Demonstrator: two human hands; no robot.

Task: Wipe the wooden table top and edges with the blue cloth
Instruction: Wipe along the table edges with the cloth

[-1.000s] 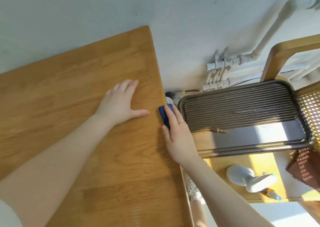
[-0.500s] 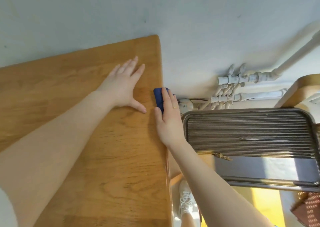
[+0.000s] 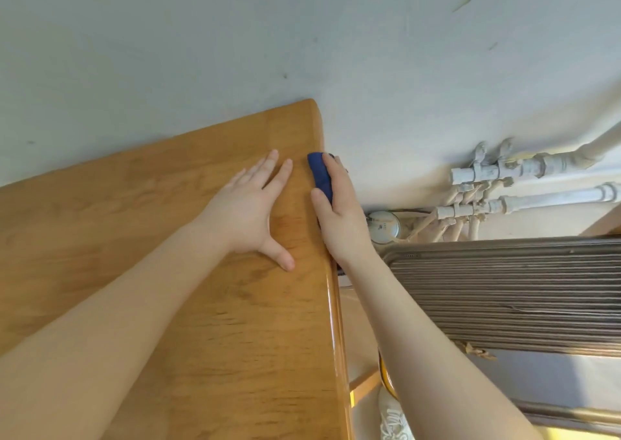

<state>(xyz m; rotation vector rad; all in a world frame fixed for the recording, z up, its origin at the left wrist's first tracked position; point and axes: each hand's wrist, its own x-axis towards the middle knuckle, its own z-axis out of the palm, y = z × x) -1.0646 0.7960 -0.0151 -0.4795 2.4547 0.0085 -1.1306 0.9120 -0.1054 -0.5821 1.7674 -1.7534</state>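
A: Where do the hands and the cloth sit?

B: My left hand [image 3: 250,216] lies flat on the table [image 3: 141,238], fingers straight and a little spread, thumb splayed toward me; it holds nothing. My right hand [image 3: 339,211] wraps the cloth [image 3: 319,174] over the table's right edge, thumb on the top face, fingers curled over the side and clamped on the fabric. The cloth sits near the far right corner, touching the edge, with its blue end showing beyond my fingertips.

A: What could go wrong from here?

B: In my judgement, the run is close to the corner. If I push on, the cloth may slide off the rounded end and my knuckles meet the wall [image 3: 369,70]. The cloth is bunched narrow, so it may cover only part of the edge and leave the underside unwiped. A loose thumb would let it roll out of my grip.

A: What stands around, and what is in the way?

B: Pipes [image 3: 504,184] run along the wall to the right, with a round fitting [image 3: 384,226] just beside my wrist. A ribbed panel [image 3: 504,288] lies below them, near the table's side; it narrows the room for my forearm. A shoe [image 3: 391,417] shows below.
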